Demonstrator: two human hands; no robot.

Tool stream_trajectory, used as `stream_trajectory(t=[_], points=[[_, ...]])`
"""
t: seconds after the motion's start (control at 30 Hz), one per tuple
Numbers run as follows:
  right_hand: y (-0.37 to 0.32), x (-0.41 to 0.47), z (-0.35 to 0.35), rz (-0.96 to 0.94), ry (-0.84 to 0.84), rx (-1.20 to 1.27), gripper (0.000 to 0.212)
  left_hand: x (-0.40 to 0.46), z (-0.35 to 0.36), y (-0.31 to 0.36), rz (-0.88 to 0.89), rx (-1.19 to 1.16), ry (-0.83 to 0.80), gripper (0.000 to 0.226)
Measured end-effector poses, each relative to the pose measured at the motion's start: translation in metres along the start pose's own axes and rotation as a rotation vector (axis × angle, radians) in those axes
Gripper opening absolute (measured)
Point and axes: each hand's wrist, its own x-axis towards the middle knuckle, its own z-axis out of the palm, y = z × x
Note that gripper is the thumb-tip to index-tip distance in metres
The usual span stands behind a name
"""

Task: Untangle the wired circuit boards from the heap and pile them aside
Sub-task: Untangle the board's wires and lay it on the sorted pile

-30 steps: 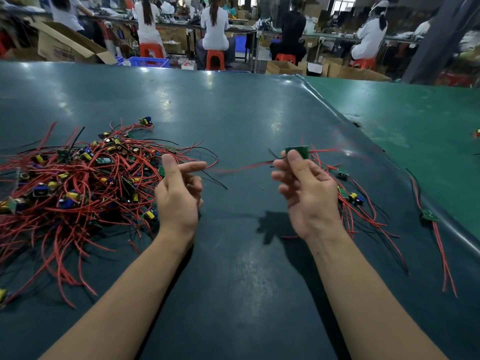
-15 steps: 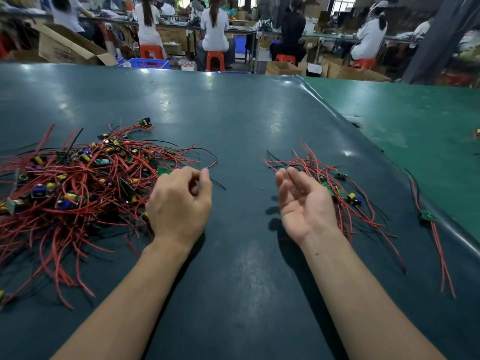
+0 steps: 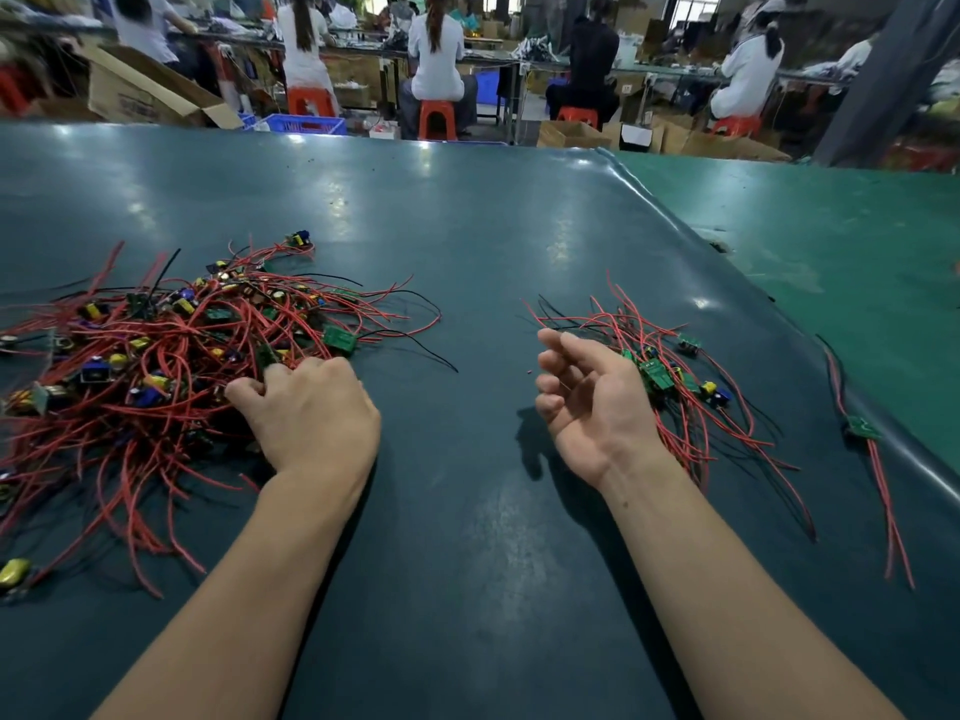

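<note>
Most of the boards are not yet sorted: the heap (image 3: 171, 366) of red-wired boards sprawls along the left edge of the tabletop (image 3: 467, 241), thick and knotted. A much smaller pile (image 3: 670, 371) lies toward the right side, well apart from the heap, with only a handful of boards in it. One more board (image 3: 862, 427) with its wires lies alone near the right edge, beside the seam where a lighter green surface begins.

By this count the job looks early, with far more left than done.

Left hand (image 3: 311, 413) rests on the heap's near right fringe, its grip curled into the wires; whether it has hold of one board I cannot tell. Right hand (image 3: 592, 402) hovers palm-up just beside the pile, its grip slack and holding nothing.
</note>
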Motion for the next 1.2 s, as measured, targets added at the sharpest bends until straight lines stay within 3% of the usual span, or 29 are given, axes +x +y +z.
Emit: stream_trajectory(t=[0.23,0.37,0.5,0.57,0.77,0.87,0.97,1.03,1.1,1.2], points=[[0.000,0.000,-0.003,-0.030,0.002,-0.024,0.020,0.001,0.000,-0.006,0.059,-0.425,0.173,0.018],[-0.001,0.000,-0.005,-0.041,0.009,-0.036,0.019,0.011,0.005,0.001,0.129,-0.365,0.247,0.023],[0.000,-0.001,-0.006,-0.037,-0.008,-0.040,0.019,0.027,0.016,0.008,0.231,-0.145,-0.011,0.057],[0.000,-0.002,-0.007,-0.030,-0.007,-0.057,0.019,0.027,0.020,0.010,0.188,-0.057,-0.057,0.053],[0.000,-0.001,-0.010,-0.041,-0.032,-0.069,0.019,0.024,0.017,0.002,0.094,-0.147,0.068,0.026],[0.001,-0.001,-0.011,-0.049,-0.040,-0.073,0.019,0.016,0.012,0.003,0.108,-0.286,0.147,0.025],[0.002,0.000,-0.011,-0.059,-0.048,-0.138,0.019,0.006,0.001,0.005,0.207,-0.449,0.458,0.025],[0.003,-0.001,-0.010,-0.011,-0.125,-0.199,0.019,-0.003,-0.006,0.008,0.413,-0.679,0.648,0.023],[0.005,-0.005,-0.007,0.108,-0.277,-0.278,0.024,-0.015,-0.011,0.016,0.601,-0.975,0.603,0.023],[0.013,-0.011,-0.002,0.181,-0.449,-0.366,0.040,-0.028,-0.018,0.028,0.467,-1.351,0.370,0.018]])
